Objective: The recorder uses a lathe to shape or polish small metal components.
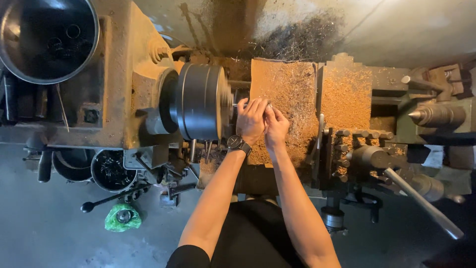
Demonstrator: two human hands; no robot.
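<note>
- Two bare hands meet just right of the lathe chuck (201,101), over the machine's bed.
- Left hand (250,121), a dark wristwatch (238,144) on its wrist, sits nearer the chuck; its fingers curl together around a small workpiece (239,105) that sticks out of the chuck face.
- Right hand (275,125) presses against the left one from the far side of the chuck, its fingertips pinched on something small and pale at the top; what it is cannot be told.
- That workpiece lies toward the chuck from both hands, and its long axis runs left to right along the spindle line, level with the pointed tailstock centre (436,115) well off to the right.
- Only a short metallic stub of it shows; the rest is hidden by the fingers.
- Chuck is a heavy dark steel drum, smooth and cylindrical, its face blurred.
- Carriage (297,94) behind the hands is thickly coated in fine tan swarf, giving it a sandy, gritty look.
- Headstock (124,74) is rust-brown and worn, with a round steel bowl (47,37) on it.
- Long pale lever handle (421,201) slants at the lower right; a green bag (122,217) lies on the grey floor.
</note>
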